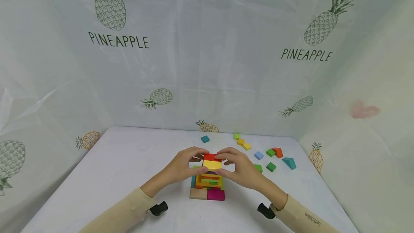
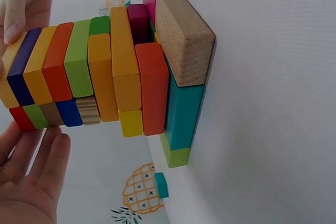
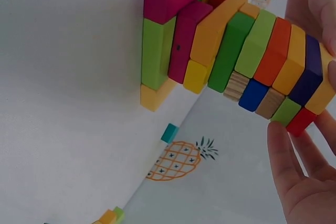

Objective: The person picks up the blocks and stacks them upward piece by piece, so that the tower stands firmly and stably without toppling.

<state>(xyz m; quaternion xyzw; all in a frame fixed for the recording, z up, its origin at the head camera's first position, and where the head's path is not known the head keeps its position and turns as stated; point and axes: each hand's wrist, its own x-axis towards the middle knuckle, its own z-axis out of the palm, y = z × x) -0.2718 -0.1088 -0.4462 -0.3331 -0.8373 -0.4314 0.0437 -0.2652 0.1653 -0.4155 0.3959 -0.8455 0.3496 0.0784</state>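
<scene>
Left hand [image 1: 184, 164] and right hand [image 1: 242, 166] pinch the top red block [image 1: 211, 157] and yellow block [image 1: 212, 165] — tower [image 1: 208, 184] at lower centre of the frame — and one uneven squeeze could send it toppling

Loose little blocks [image 1: 258, 155] lie on the white counter [image 1: 97, 175], and a pale cloth [image 1: 207, 53] with pineapples [image 1: 110, 10] and a pink heart [image 1: 363, 110] hangs behind and beside it.
</scene>
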